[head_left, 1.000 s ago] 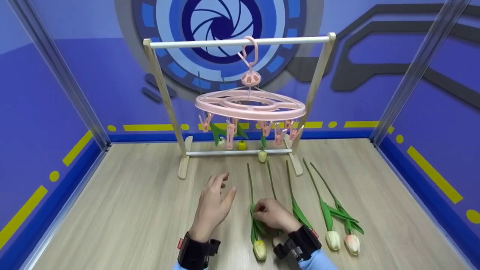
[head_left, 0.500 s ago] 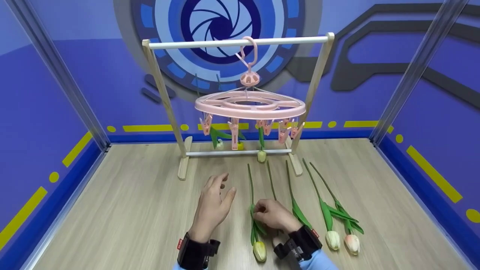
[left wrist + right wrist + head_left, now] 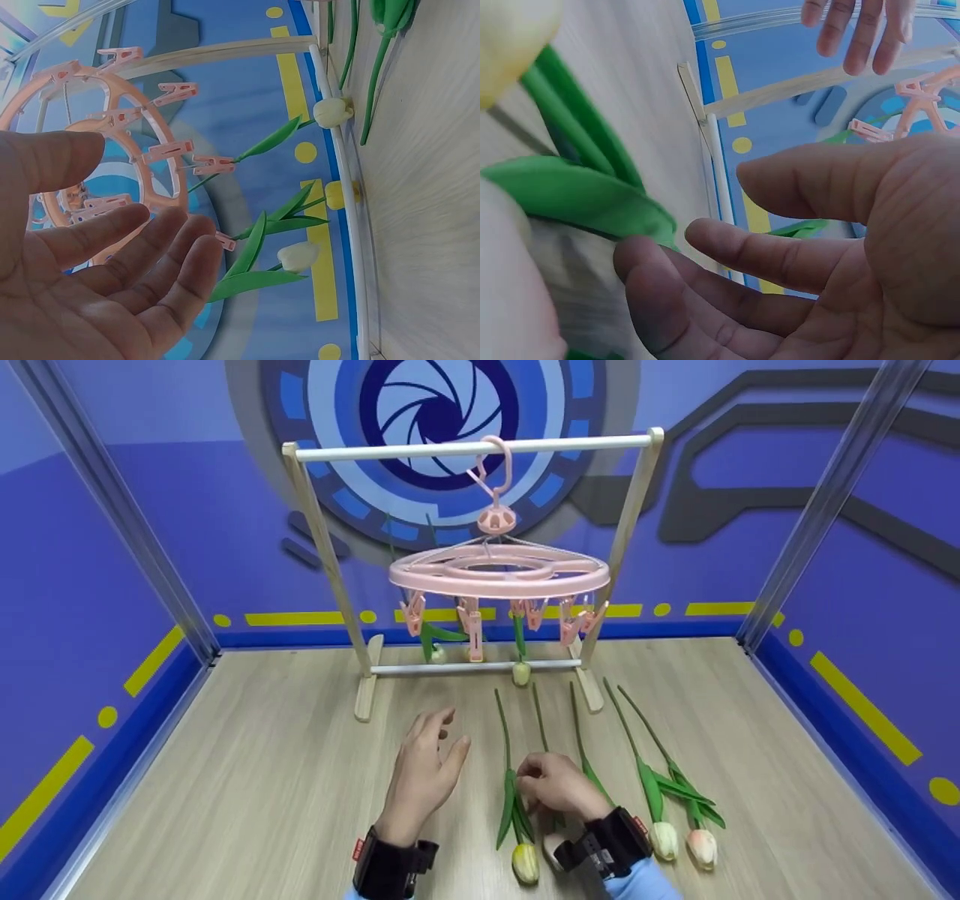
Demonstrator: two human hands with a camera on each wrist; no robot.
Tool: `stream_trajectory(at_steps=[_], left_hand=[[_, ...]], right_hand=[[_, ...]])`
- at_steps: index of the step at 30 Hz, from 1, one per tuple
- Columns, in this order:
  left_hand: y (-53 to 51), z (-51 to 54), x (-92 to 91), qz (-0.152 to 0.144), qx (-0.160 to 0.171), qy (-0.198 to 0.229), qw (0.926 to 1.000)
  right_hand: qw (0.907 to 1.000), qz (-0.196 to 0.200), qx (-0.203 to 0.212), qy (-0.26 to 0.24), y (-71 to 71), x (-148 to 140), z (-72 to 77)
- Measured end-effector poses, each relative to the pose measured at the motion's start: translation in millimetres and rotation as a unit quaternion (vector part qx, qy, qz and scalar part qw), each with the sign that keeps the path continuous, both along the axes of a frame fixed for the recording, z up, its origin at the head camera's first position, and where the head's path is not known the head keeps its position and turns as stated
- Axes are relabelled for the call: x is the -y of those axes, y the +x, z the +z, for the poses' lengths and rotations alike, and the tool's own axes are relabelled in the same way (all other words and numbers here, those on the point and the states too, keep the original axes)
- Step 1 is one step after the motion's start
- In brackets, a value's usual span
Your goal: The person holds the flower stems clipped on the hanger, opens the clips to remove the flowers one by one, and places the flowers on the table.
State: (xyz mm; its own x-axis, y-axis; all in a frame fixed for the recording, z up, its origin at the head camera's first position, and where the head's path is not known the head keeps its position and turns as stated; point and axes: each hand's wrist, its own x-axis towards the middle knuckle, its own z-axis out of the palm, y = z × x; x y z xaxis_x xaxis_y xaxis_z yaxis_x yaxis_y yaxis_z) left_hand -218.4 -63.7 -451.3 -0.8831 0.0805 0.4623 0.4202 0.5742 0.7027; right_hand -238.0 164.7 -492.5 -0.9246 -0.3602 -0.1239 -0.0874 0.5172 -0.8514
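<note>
My left hand hovers above the table, holding nothing, its fingers apart and slightly bent. The right hand is beside the leaves of a yellow-white tulip; in the right wrist view its thumb and index finger are apart, and lower fingertips meet or overlap a green leaf. A pale tulip lies partly hidden under that wrist. Ahead, a pink clip hanger hangs from a rack. Tulips hang head down from it: a white one, a yellow one and a cream one.
To the right on the table lie more tulips, among them a white one and a pinkish one with crossing leaves. The wooden rack stands at the back, its feet on the table. Blue printed panels surround the table.
My right hand has moved slightly right, away from the yellow-white tulip's stem, and that bloom has shifted a little right. The hanger has turned slightly. The left hand has barely moved.
</note>
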Motion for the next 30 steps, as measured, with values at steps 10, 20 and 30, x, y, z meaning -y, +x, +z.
stream_trajectory(at_steps=[10, 20, 30], left_hand=[[0.8, 1.6, -1.2, -0.002, 0.0, 0.005, 1.0], [3.1, 3.4, -2.6, -0.004, 0.0, 0.0, 1.0], [4.2, 3.9, -3.7, -0.01, -0.014, 0.003, 0.9998]], right_hand=[[0.9995, 0.009, 0.014, -0.025, -2.9, -10.9, 5.0], [0.9991, -0.009, 0.016, -0.039, -4.1, -34.1, 19.6], [0.9968, -0.033, -0.046, -0.057, -1.3, -47.3, 32.3]])
